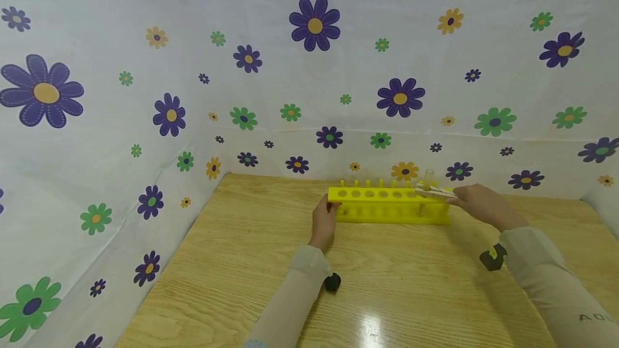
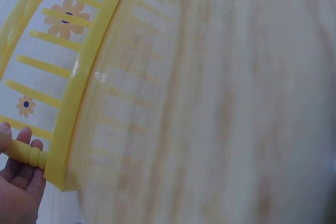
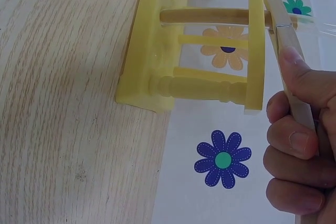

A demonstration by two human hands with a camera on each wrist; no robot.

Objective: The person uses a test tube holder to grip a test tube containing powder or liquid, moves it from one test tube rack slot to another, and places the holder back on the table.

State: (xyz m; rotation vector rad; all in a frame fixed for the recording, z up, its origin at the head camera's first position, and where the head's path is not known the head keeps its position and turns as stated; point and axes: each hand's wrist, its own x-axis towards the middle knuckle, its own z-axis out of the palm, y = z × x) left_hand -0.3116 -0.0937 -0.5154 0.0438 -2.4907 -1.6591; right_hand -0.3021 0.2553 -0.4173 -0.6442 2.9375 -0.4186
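A yellow test tube rack [image 1: 377,197] stands upright at the back of the wooden table. My left hand [image 1: 323,223] holds its left end; in the left wrist view the thumb and fingers wrap the round end post [image 2: 23,152]. Near the rack's right end, a glass test tube [image 1: 429,174] with brownish liquid [image 3: 215,17] passes through a top hole, its lower end near the base. My right hand [image 1: 486,207] grips a wooden test tube clamp [image 3: 287,51], whose jaws are around the tube just above the top plate. The other holes that show hold no tubes.
A row of yellow pegs [image 1: 368,183] runs along the rack's back. Close behind stands a white flowered cloth [image 1: 358,144], with more on the left side [image 1: 106,176]. The wooden tabletop [image 1: 387,278] stretches in front.
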